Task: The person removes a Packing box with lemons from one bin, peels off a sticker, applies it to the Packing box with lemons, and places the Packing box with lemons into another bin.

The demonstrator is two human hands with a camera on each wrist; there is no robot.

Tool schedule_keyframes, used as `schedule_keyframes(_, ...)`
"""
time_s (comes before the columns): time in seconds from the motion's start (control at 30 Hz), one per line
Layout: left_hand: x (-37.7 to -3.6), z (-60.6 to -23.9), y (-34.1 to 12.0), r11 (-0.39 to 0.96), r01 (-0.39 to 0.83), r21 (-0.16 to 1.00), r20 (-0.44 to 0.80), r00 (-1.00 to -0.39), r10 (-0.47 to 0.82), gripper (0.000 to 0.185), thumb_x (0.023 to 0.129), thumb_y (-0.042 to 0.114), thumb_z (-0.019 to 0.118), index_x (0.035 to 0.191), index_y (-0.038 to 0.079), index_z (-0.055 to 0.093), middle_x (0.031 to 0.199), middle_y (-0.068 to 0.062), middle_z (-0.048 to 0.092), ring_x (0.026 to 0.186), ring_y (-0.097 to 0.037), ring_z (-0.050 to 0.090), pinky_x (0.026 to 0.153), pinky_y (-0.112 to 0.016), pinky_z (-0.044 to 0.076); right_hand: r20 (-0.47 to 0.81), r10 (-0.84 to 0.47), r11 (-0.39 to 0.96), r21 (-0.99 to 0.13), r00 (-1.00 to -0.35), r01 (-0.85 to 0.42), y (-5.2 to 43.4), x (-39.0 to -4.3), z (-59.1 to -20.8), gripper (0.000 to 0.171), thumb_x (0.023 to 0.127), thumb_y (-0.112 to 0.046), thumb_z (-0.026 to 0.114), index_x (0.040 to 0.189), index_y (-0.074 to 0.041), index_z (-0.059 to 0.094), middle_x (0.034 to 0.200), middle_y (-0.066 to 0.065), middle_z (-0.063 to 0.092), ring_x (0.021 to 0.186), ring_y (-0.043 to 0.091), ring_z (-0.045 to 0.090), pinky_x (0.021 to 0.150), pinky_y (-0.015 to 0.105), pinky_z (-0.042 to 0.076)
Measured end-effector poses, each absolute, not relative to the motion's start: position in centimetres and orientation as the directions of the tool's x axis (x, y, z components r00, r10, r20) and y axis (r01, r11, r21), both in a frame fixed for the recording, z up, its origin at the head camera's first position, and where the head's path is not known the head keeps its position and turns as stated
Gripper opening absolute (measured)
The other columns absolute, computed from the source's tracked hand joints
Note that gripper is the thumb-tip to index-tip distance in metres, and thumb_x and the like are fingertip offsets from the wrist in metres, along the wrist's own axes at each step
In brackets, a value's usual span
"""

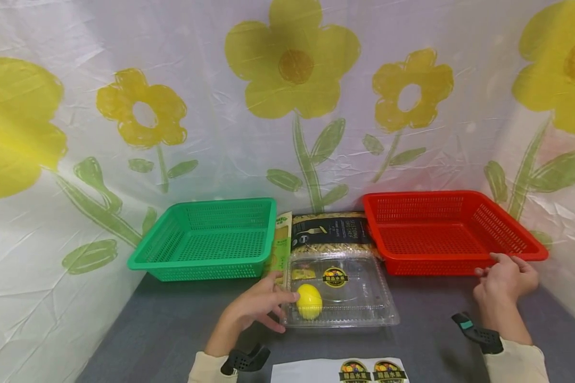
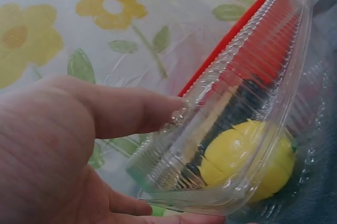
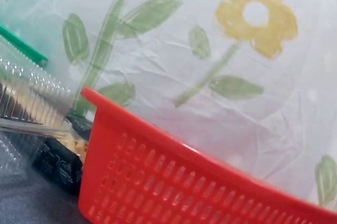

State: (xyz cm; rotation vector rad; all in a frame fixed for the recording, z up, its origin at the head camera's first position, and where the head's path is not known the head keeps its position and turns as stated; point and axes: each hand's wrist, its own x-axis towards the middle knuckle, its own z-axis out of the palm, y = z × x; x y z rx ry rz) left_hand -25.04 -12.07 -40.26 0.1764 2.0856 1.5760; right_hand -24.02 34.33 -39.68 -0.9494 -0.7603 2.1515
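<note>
A clear plastic clamshell box [image 1: 359,308] with a round label on its lid lies in the middle of the table. Through its front left part shows a yellow lemon [image 1: 309,301]. My left hand [image 1: 259,306] is at the box's left side; its fingers are spread and fairly straight, and the left wrist view shows the thumb [image 2: 139,109] at the ridged plastic edge. At the front rim of the red basket [image 1: 431,266], my right hand [image 1: 503,279] has loosely bent fingers. The right wrist view shows that basket but no fingers.
A green basket [image 1: 201,270] stands at the back left. Behind the box lie a dark-labelled pasta bag [image 1: 333,231] and a green-yellow packet [image 1: 281,242]. Nearest me is a white sheet [image 1: 306,372] with round labels. A flowered cloth [image 1: 211,133] hangs behind everything.
</note>
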Motion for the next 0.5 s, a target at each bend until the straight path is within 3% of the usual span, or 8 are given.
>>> schedule_keyframes(0.1, -24.98, -40.42, -11.99, 0.289, -0.221, 0.931, -0.328, -0.856, 0.4, 0.095, 0.092, 0.028, 0.074, 0.161, 0.005, 0.012, 0.14, -0.029, 0.049, 0.079, -0.03, 0.066, 0.063, -0.049, 0.062, -0.445, 0.735, -0.648, -0.683, -0.512, -0.337, 34.5, -24.16, -40.1, 0.037, 0.092, -0.004, 0.065, 0.106, -0.026, 0.038, 0.104, -0.002, 0.053, 0.045, 0.018, 0.049, 0.045, 0.025, 0.051)
schedule_keyframes(0.3, -25.08, -40.46, -12.01, 0.209, -0.248, 0.946, -0.316, -0.852, 0.417, 0.084, 0.094, 0.022, 0.069, 0.157, 0.0, 0.018, 0.121, -0.028, 0.054, 0.069, -0.029, 0.065, 0.068, -0.048, 0.062, -0.458, 0.721, -0.678, -0.623, -0.52, -0.391, 34.77, -24.57, -40.39, 0.046, 0.09, -0.001, 0.07, 0.108, -0.027, 0.036, 0.112, -0.006, 0.045, 0.061, 0.018, 0.058, 0.055, 0.027, 0.057)
schedule_keyframes(0.5, -25.21, -40.44, -11.96, 0.179, -0.242, 0.954, -0.296, -0.86, 0.416, 0.074, 0.093, 0.018, 0.067, 0.152, -0.005, 0.028, 0.114, -0.027, 0.054, 0.066, -0.03, 0.066, 0.067, -0.047, 0.062, -0.457, 0.719, -0.688, -0.577, -0.523, -0.441, 35.1, -24.69, -40.63, 0.048, 0.087, 0.005, 0.071, 0.108, -0.024, 0.038, 0.114, -0.005, 0.044, 0.061, 0.02, 0.059, 0.057, 0.029, 0.058)
